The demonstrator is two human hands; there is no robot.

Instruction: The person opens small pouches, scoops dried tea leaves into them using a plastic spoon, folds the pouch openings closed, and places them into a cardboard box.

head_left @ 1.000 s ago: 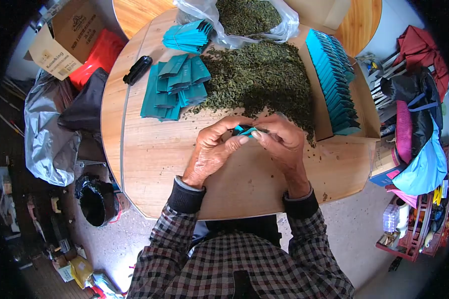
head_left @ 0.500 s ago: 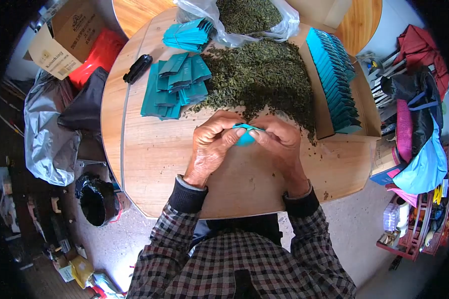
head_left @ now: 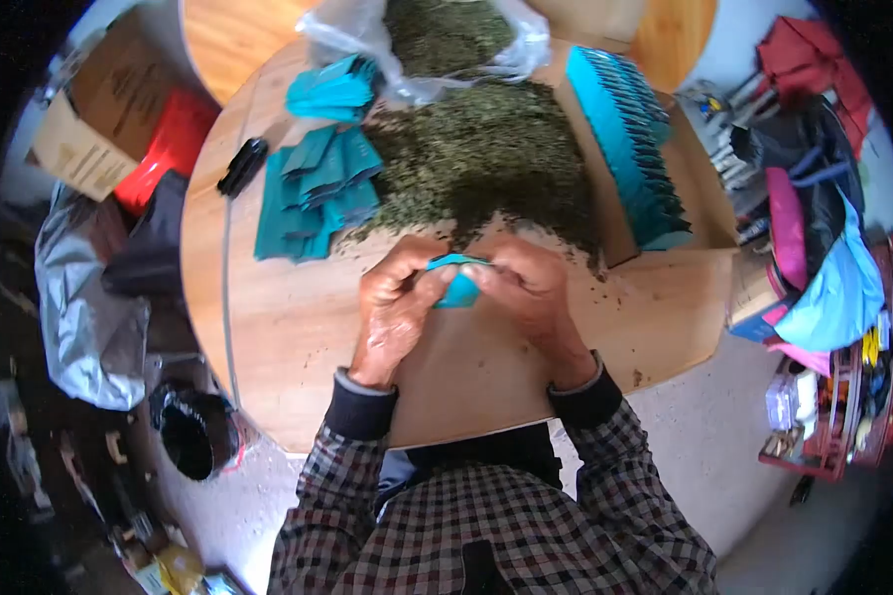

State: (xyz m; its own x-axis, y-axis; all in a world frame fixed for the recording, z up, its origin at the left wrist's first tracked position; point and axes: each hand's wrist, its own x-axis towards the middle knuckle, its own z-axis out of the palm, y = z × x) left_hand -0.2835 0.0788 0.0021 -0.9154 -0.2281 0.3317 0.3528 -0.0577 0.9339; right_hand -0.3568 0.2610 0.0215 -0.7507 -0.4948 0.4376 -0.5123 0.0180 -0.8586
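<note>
Both hands pinch the top edge of one small teal packet (head_left: 457, 291) over the near part of the wooden table (head_left: 466, 397). My left hand (head_left: 395, 307) grips its left side, thumb on the near face, and my right hand (head_left: 533, 297) grips the right side in the same way. The packet's lower part hangs below the thumbs. Just beyond my hands spreads a heap of dried green leaves (head_left: 486, 149). Left of the heap lie overlapping teal packets (head_left: 318, 183), with a further stack of teal packets (head_left: 329, 89) behind them.
At the right, a cardboard box (head_left: 700, 198) holds a row of upright teal packets (head_left: 625, 139). A clear plastic bag (head_left: 417, 87) of leaves stands at the back. A black stapler-like object (head_left: 242, 167) lies at the left. On the floor is a black-lined bin (head_left: 189, 431).
The whole view has shifted and blurred slightly, so the table appears further left. The packet stays between both hands; its top edge looks flatter and more of its lower part shows.
</note>
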